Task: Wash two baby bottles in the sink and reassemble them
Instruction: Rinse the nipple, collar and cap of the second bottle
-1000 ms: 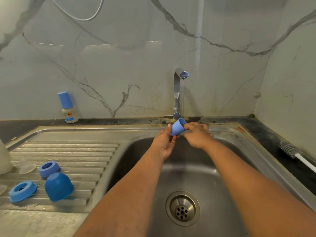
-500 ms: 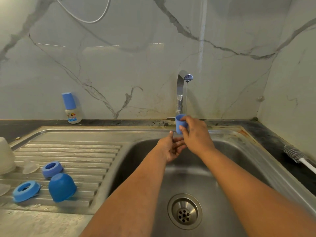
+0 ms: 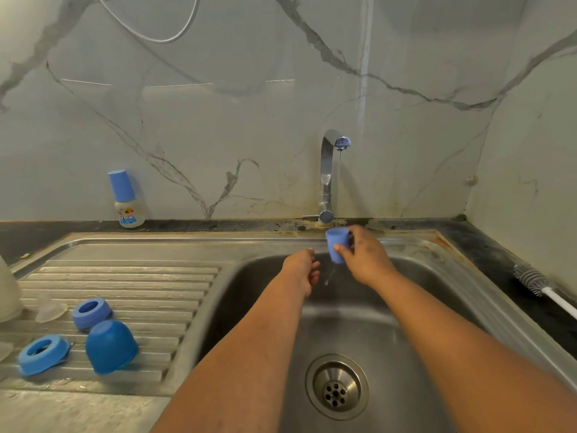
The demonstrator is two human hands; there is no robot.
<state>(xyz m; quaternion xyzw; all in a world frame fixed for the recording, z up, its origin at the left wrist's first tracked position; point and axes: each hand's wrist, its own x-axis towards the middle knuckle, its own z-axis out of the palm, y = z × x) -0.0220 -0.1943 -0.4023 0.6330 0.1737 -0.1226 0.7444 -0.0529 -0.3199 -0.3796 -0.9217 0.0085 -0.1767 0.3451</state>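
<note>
My right hand (image 3: 363,260) grips a small light-blue bottle cap (image 3: 337,243) under the thin stream from the tap (image 3: 327,176), over the back of the sink basin (image 3: 406,339). Water drips from the cap. My left hand (image 3: 301,270) hangs just left of it with loosely curled fingers, holding nothing. On the drainboard (image 3: 140,276) lie two blue screw rings (image 3: 90,312) (image 3: 42,354), a dark-blue dome cap (image 3: 110,346) and a clear teat (image 3: 50,309). A small assembled bottle with a blue cap (image 3: 126,200) stands against the back wall.
A bottle brush (image 3: 543,285) lies on the dark counter at the right. A pale translucent bottle body (image 3: 7,295) stands at the left edge. The drain (image 3: 336,387) sits in the basin's front middle. A white cable (image 3: 162,29) loops on the wall.
My left hand has let go of the light-blue cap and dropped lower. My right hand alone now holds the cap, turned mouth-up, and has moved right under the stream.
</note>
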